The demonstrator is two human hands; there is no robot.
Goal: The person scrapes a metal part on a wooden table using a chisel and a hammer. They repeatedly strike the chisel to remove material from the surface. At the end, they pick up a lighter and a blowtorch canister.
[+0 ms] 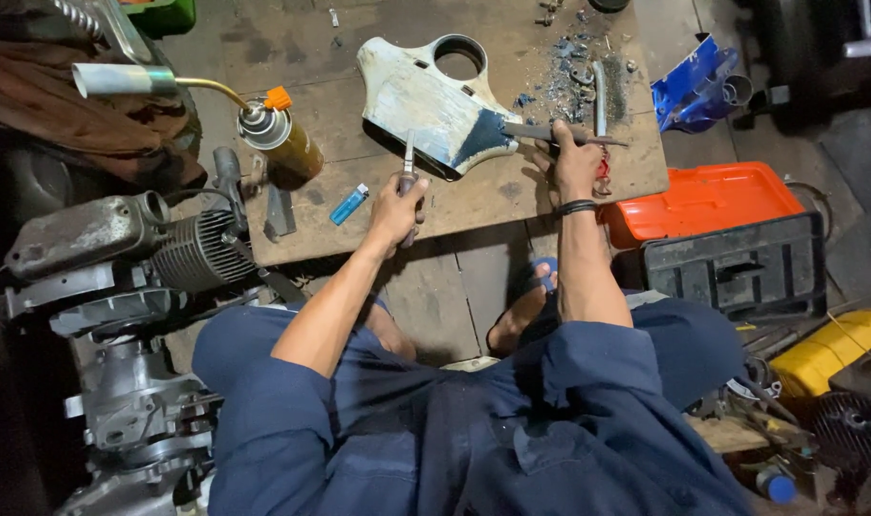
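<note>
A worn pale blue panel [426, 100] with a round hole lies on a low wooden board [311, 67]; its lower right corner is dark blue. My left hand [394, 212] grips pliers [409, 170] whose jaws point up at the panel's lower edge. My right hand [575, 164] holds a flat scraper [541, 133] with its blade resting against the dark corner of the panel. A black band circles my right wrist. Scraped blue paint flakes [562, 72] are scattered beyond the right hand.
A gas torch can [281, 139] with a brass nozzle and a blue lighter [348, 204] sit at the board's left. An engine [139, 287] stands at left. An orange and black toolbox [732, 239], a blue part [689, 86] and a yellow container [827, 354] lie right.
</note>
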